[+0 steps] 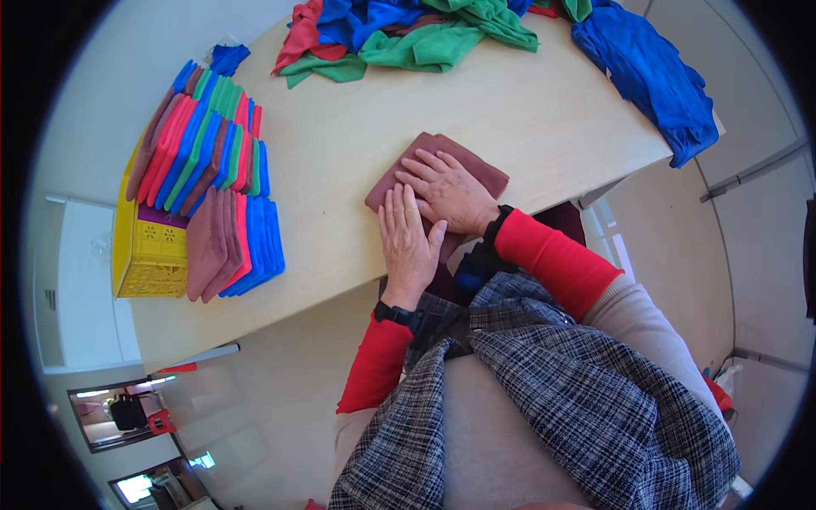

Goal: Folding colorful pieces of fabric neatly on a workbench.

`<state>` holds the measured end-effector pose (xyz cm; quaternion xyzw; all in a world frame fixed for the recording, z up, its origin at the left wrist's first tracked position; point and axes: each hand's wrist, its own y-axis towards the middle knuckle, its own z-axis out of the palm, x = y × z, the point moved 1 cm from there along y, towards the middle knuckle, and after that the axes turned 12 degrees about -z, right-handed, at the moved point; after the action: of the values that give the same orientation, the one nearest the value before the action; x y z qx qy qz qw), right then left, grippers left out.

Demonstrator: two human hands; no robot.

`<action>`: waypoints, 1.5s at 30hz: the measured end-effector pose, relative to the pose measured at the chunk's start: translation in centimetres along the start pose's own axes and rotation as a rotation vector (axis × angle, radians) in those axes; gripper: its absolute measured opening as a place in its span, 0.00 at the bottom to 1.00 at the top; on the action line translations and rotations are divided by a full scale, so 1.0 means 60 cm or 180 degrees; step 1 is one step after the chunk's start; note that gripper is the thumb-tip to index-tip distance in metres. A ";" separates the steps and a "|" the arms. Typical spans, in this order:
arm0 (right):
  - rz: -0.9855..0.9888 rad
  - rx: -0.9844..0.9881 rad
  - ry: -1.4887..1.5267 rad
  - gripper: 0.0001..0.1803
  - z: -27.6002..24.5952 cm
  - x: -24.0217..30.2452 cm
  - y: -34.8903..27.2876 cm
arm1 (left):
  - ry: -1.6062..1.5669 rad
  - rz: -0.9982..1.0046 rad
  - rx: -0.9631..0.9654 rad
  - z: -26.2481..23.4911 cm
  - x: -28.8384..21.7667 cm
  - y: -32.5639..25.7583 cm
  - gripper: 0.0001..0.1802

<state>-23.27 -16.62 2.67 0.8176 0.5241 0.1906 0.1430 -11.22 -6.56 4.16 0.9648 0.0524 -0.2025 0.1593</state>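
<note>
A brown cloth (pixel 472 164), partly folded, lies on the table near its front edge, and a part of it hangs toward my lap. Flat on the cloth's left part rests my left hand (pixel 410 242), fingers stretched out and close together. My right hand (pixel 450 191) also lies palm down on the cloth, its fingers spread a little and the fingertips near the cloth's middle. The two hands touch or nearly touch at the thumb side. Neither grips anything; the palms hide much of the cloth beneath.
At the left, a yellow plastic basket (pixel 151 270) holds upright folded cloths (pixel 195 149) in red, blue, green and brown. More folded blue cloths (pixel 259 246) lean beside it. Loose crumpled cloths (pixel 425 42) lie at the far edge, and a blue cloth (pixel 650 76) drapes over the right corner.
</note>
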 end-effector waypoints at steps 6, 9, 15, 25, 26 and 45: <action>0.0248 0.0198 -0.0025 0.30 -0.008 -0.004 0.004 | 0.0474 0.0041 0.0225 0.004 0.016 -0.007 0.46; 0.0384 0.0196 -0.0117 0.30 -0.011 -0.020 0.000 | 0.0597 0.0049 0.0266 0.007 0.017 -0.010 0.46; 0.0492 -0.0008 -0.0416 0.30 -0.014 -0.040 -0.006 | 0.0639 0.0007 0.0227 0.009 0.018 -0.015 0.46; 0.1118 0.0045 -0.0137 0.33 -0.034 -0.025 -0.016 | -0.0818 -0.0543 -0.0235 -0.044 0.036 -0.111 0.33; 0.1041 0.0032 -0.0088 0.33 -0.031 -0.015 -0.016 | -0.0787 -0.0576 -0.0274 -0.052 0.042 -0.130 0.33; 0.0453 -0.0121 0.0790 0.30 -0.008 0.060 -0.053 | -0.5679 -0.2648 -0.0309 -0.235 0.144 -0.165 0.30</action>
<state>-24.67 -12.01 2.29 0.8200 0.4748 0.3099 0.0787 0.33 7.74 10.05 0.3553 0.2565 -0.8937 0.0960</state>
